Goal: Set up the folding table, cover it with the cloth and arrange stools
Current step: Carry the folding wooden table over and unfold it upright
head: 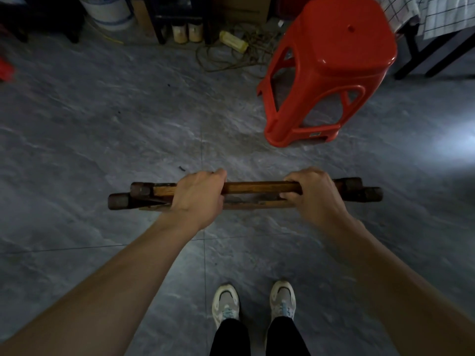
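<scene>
Folding table frame (257, 187), wooden, collapsed flat, straight ahead at 12 o'clock from the shoes (226, 301), over the grey floor (102, 124); lifted or standing on edge, impossible to tell from above. Long axis lying 9 to 3 o'clock, dark capped ends jutting out past both fists. Left hand (199, 195) clamped over the bars left of centre, fingers curled round the wood. Right hand (314, 194) gripping the same way right of centre. Neither hand nearer than the other, bare rail showing between them. Two rails side by side, one near, one far: probably to be parted along the 12-to-6 line to open the legs. Red stool (331, 60) upright at 1 o'clock, well apart. Checked cloth (447, 14) draped at 2 o'clock, far corner, not yet needed.
</scene>
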Motion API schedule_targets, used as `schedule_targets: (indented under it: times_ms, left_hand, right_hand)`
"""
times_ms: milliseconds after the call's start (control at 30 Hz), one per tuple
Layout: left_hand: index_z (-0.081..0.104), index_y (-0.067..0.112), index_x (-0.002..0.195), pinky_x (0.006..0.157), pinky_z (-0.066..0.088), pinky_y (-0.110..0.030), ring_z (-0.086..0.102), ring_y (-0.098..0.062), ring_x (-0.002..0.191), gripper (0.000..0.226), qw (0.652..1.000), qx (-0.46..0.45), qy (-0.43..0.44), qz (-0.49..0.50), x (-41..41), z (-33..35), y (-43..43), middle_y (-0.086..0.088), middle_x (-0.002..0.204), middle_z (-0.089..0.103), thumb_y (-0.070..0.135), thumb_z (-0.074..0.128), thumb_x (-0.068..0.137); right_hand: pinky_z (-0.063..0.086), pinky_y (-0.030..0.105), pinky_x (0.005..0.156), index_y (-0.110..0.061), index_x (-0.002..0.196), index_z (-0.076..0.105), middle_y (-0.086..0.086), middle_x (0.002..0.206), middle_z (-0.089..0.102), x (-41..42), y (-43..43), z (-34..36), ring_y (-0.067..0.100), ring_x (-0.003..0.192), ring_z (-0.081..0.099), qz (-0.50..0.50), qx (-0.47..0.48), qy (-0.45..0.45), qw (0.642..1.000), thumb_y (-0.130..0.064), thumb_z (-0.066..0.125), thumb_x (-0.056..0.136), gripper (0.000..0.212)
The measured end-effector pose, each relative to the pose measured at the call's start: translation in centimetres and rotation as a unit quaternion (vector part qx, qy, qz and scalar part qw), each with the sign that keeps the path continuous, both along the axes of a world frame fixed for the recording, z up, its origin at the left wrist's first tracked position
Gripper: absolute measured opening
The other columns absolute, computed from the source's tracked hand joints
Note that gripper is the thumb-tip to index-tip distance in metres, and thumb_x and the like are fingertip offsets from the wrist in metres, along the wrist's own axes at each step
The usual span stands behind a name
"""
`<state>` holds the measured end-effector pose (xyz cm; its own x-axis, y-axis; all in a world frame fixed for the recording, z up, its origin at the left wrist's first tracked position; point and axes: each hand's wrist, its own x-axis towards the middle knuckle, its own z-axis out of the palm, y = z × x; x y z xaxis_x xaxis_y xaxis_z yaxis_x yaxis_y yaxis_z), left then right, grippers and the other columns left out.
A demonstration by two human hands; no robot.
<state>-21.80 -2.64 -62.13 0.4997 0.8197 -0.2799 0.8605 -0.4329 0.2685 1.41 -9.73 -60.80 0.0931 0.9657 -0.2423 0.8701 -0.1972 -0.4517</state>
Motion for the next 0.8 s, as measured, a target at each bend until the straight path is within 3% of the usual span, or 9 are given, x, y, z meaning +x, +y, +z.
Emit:
schedule_targets:
  times_ms: [167,300,400,500,600,700,800]
  left_hand:
    - [0.051,0.023,0.102,0.065,0.042,-0.034,0.058,-0.023,0.081,0.017,0.999,-0.018,-0.018,-0.026,0.3,0.5,1.0,0.001,0.091,0.060,0.027,0.062,0.090]
    - [0.053,0.026,0.109,0.085,0.043,-0.036,0.056,-0.020,0.094,0.016,0.998,-0.023,-0.038,-0.047,-0.7,1.3,1.5,0.004,0.099,0.058,0.035,0.055,0.095]
    - [0.054,0.027,0.113,0.090,0.041,-0.035,0.055,-0.018,0.097,0.017,0.998,-0.011,-0.024,-0.065,-0.8,1.2,2.0,0.004,0.103,0.058,0.036,0.049,0.099]
    - [0.055,0.026,0.113,0.086,0.042,-0.034,0.055,-0.018,0.096,0.016,0.995,-0.038,-0.022,-0.089,-0.5,1.2,3.3,0.005,0.104,0.056,0.031,0.048,0.100]
    - [0.049,0.031,0.102,0.073,0.038,-0.032,0.054,-0.017,0.088,0.003,0.991,-0.089,-0.005,-0.100,-0.1,1.4,5.4,0.010,0.093,0.050,0.032,0.048,0.100]
    - [0.040,0.033,0.093,0.068,0.040,-0.033,0.051,-0.015,0.081,0.011,0.986,-0.123,0.031,-0.107,0.1,1.1,6.9,0.010,0.087,0.048,0.039,0.045,0.100]
    - [0.044,0.029,0.095,0.065,0.038,-0.032,0.050,-0.014,0.077,0.013,0.984,-0.130,0.028,-0.118,-0.2,0.8,7.1,0.007,0.089,0.053,0.042,0.045,0.100]
  right_hand:
    - [0.043,0.037,0.080,-0.017,0.085,0.071,-0.001,0.081,0.061,0.1,0.6,0.0,0.020,0.087,0.051,-0.016,0.016,-0.010,1.000,-0.018,0.080,0.076,0.013]
    - [0.044,0.036,0.082,-0.019,0.087,0.061,-0.004,0.088,0.057,-1.3,0.4,0.4,0.017,0.089,0.050,-0.075,0.061,0.004,0.995,-0.007,0.078,0.075,0.024]
    - [0.044,0.041,0.087,-0.016,0.095,0.063,0.000,0.094,0.059,-2.5,0.2,0.2,0.020,0.092,0.052,-0.068,0.089,0.006,0.994,-0.007,0.076,0.078,0.024]
    - [0.039,0.038,0.094,-0.012,0.107,0.067,0.004,0.103,0.062,-3.0,0.8,-0.1,0.023,0.098,0.053,-0.058,0.093,0.013,0.994,-0.013,0.073,0.085,0.022]
    - [0.037,0.039,0.101,-0.007,0.114,0.068,0.007,0.109,0.065,-2.1,2.6,0.1,0.026,0.106,0.055,-0.037,0.059,0.030,0.997,-0.016,0.068,0.091,0.025]
    - [0.036,0.038,0.103,-0.007,0.115,0.068,0.007,0.110,0.065,-1.1,3.9,0.2,0.025,0.109,0.055,0.002,0.024,0.027,0.999,-0.019,0.065,0.093,0.025]
    - [0.037,0.038,0.100,-0.008,0.112,0.069,0.006,0.105,0.065,-1.2,3.9,0.3,0.026,0.104,0.057,0.001,0.022,0.022,1.000,-0.018,0.068,0.091,0.024]
